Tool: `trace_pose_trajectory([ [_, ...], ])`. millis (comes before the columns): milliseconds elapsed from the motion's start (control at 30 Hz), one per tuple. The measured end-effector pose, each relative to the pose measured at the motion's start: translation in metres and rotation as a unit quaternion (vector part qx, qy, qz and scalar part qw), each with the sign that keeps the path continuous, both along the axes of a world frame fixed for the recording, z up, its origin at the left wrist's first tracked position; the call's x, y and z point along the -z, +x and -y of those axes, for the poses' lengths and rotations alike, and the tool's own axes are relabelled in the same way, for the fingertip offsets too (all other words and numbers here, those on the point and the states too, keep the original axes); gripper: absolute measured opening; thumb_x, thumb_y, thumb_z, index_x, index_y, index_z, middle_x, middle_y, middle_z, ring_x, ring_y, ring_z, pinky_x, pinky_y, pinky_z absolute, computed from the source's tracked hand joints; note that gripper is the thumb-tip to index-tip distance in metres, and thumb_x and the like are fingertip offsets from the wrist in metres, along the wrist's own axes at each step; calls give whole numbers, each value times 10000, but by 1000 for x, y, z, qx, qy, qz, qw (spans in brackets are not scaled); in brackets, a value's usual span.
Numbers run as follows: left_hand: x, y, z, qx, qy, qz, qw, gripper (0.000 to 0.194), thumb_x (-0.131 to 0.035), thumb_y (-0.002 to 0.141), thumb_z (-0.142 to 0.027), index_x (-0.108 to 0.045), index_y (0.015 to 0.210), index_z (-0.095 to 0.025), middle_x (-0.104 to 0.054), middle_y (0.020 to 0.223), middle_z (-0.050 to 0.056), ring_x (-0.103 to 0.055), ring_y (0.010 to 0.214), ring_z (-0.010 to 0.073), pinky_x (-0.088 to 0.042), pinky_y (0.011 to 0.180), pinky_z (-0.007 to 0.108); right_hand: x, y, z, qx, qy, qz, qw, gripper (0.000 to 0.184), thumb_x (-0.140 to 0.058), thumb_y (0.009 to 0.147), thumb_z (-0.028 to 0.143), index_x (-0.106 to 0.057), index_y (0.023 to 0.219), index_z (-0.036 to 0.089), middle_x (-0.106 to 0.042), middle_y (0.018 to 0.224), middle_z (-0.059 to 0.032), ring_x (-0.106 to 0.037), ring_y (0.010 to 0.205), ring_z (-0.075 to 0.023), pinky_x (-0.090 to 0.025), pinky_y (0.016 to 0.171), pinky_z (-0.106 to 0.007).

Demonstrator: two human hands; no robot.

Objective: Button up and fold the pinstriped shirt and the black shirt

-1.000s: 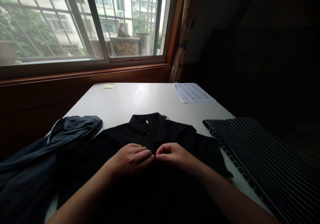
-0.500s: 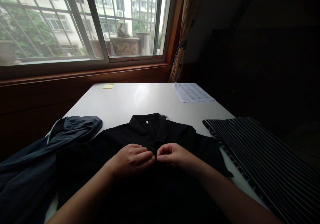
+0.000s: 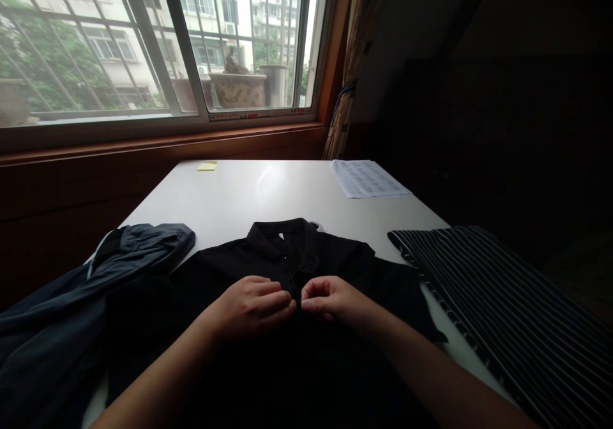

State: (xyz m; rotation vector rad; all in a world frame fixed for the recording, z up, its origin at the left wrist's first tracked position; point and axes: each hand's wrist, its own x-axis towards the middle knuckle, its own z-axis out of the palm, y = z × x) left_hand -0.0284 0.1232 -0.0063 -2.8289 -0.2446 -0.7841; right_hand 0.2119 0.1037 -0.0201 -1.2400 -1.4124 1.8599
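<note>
As the head view reaches me, left hand (image 3: 258, 304): back upward, bunched and curled inward, wrist lower than the knuckles; I cannot tell what its tips hold.
Right hand (image 3: 332, 301): thumb and forefinger bent into a narrow pinch, just beside the left hand's tips; I cannot tell whether cloth sits between them.
Shirt (image 3: 287, 371): one, black, spread front up over the middle of the table's (image 3: 230, 189) near side, beneath both hands.
Collar (image 3: 262, 240): toward the far edge.
Tag (image 3: 281, 236): one, white, inside the collar, too small to read.
Buttons (image 3: 284, 258): I count at least two.
Papers (image 3: 370, 179): far-right corner, printed, too blurred to read; I cannot count the sheets.
Note (image 3: 207, 166): one, yellow, near the far-left corner.
Grey cloth (image 3: 71, 314): one, crumpled along the left edge.
Striped cloth (image 3: 498, 295): one, along the right edge.
</note>
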Motion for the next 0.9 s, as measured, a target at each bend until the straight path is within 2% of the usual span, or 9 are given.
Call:
trace_pose_trajectory([
  [300, 6, -5, -2, 0, -15, -27, 1000, 105, -532, 994, -195, -614, 1048, -158, -656, 799, 31, -576, 661, 139, -429, 578, 299, 1, 3, 0, -8, 2, 2, 1000, 265, -798, 734, 370, -711, 855, 150, -598, 632, 35, -474, 524, -68, -334, 508, -195],
  [433, 5, -7, -4, -4, -17, -30, 999, 116, -522, 995, -204, -625, 1036, -169, -656, 807, 32, -567, 656, 135, -424, 559, 293, 3, 4, -1, 10, 31, 12, 999, 263, -782, 756, 372, -707, 868, 145, -613, 649, 23, -531, 559, -86, -376, 525, -200],
  [533, 4, -9, -5, -15, -45, -45, 998, 126, -520, 980, -198, -642, 1008, -183, -654, 828, 33, -551, 660, 139, -419, 560, 297, 3, 2, 0, 27, 63, 40, 997, 257, -760, 777, 383, -690, 880, 158, -625, 669, 19, -560, 575, -106, -402, 524, -215],
  [633, 4, -11, -5, -27, -87, -69, 993, 142, -523, 937, -163, -659, 961, -197, -640, 838, 32, -540, 671, 149, -427, 575, 302, 1, 1, 1, 24, 134, 94, 986, 193, -717, 821, 359, -693, 873, 175, -645, 714, 8, -578, 604, -125, -428, 542, -236],
  [767, 4, -12, -3, -44, -125, -83, 988, 146, -547, 884, -164, -674, 933, -217, -620, 832, 27, -560, 702, 164, -446, 597, 302, -1, 5, 1, -22, 286, 175, 942, 93, -727, 827, 284, -726, 847, 193, -677, 828, -15, -625, 760, -160, -466, 669, -261],
  [900, 7, -13, -5, -46, -143, -65, 987, 199, -547, 898, -201, -692, 1031, -234, -624, 833, 35, -571, 704, 162, -436, 608, 302, -2, 10, 2, -75, 323, 231, 915, 178, -800, 781, 293, -712, 913, 213, -635, 869, 3, -603, 757, -147, -461, 655, -248],
])
